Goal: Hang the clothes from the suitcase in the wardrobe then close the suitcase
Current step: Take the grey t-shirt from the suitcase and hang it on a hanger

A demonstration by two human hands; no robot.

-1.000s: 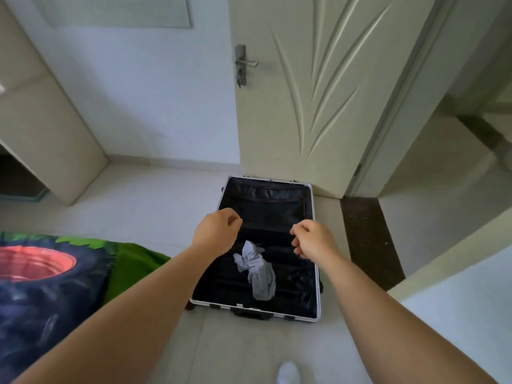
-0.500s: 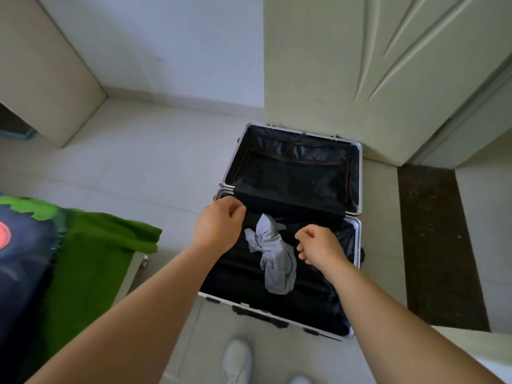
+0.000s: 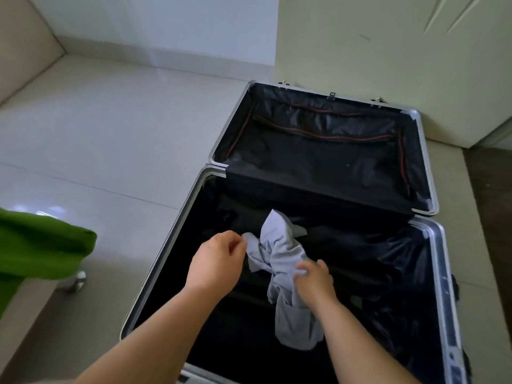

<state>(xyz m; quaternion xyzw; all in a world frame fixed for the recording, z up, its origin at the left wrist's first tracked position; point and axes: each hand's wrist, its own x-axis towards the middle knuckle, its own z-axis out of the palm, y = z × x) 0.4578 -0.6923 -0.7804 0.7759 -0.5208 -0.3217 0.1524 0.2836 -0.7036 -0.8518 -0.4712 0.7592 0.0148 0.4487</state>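
Both hands are reaching into the open suitcase. The left hand is pinching the grey cloth with curled fingers. The right hand is touching it, fingers half open.

open black suitcase with brushed silver metal frame | lining: black cloth, slight sheen, creased | crumpled pale grey soft matt cloth garment | pale glossy tiled floor, reflective | green matt cloth cover | cream smooth door

No legible text or labels anywhere.
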